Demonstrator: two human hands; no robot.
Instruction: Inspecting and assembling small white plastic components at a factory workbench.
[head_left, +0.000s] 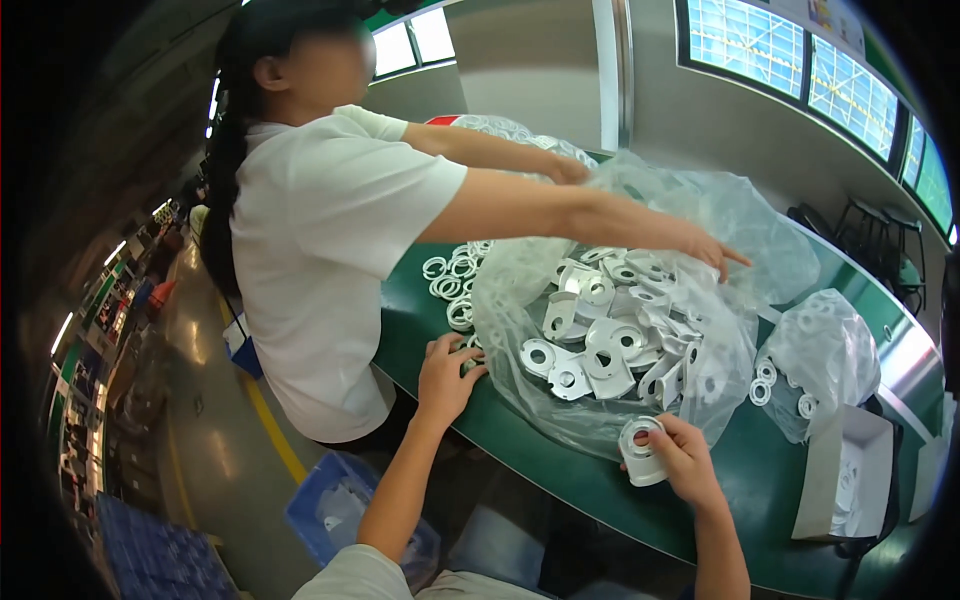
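Note:
My right hand (683, 462) grips a white bracket (641, 466) with a rounded end and a round hole, held just off the table's near edge. At the near-left table edge, my left hand (448, 378) has its thumb and fingers curled on a white ring at the edge of a loose group of white rings (455, 277); the fingertips partly hide that ring. Between my hands lies a large clear plastic bag (520, 395), spread open. Many similar white brackets (605, 355) are heaped in it, some tilted or overlapping.
A person in a white shirt (330, 190) leans across from the left, arms over the bag. On the green table (560, 480), a smaller bag (825, 345) and a white box (815, 490) with parts stand at right. A blue bin (330, 500) sits below, left.

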